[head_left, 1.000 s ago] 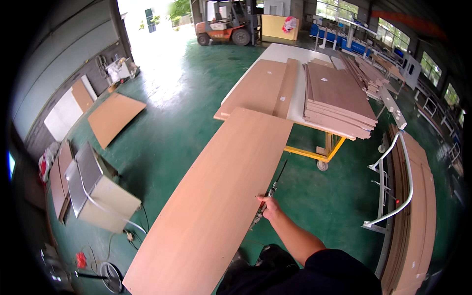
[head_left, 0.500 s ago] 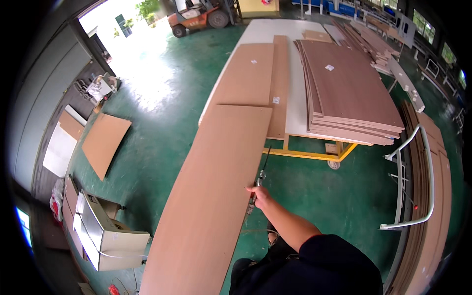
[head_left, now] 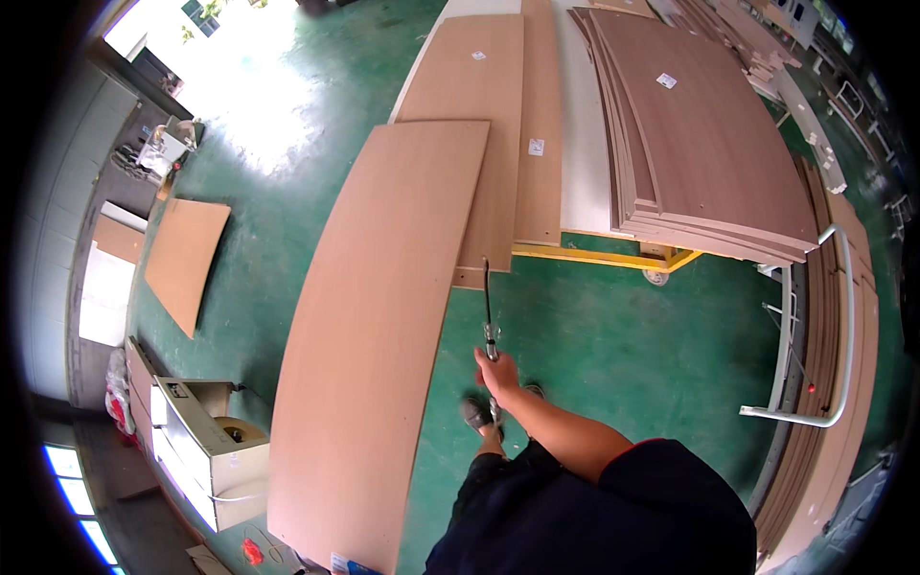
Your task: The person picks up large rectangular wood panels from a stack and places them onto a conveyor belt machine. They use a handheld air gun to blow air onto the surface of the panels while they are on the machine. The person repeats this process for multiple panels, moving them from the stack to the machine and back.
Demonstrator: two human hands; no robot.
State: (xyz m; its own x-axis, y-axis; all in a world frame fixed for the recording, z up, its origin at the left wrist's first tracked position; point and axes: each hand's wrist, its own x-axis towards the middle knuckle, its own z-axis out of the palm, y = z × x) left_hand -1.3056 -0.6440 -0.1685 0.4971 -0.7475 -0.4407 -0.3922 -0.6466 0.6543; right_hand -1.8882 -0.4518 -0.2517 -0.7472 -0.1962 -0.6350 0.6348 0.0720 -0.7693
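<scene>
Green floor (head_left: 613,335) spreads beside one panel's (head_left: 369,316) edge; right hand (head_left: 498,374) grips one apparent air gun (head_left: 492,337); left hand's state unseen.

Your one wide camera sits on your head, looking down and ahead. Your right hand (head_left: 497,373) is near, just below the middle; the white-topped wheeled table (head_left: 586,165) is farther, at the top.
</scene>
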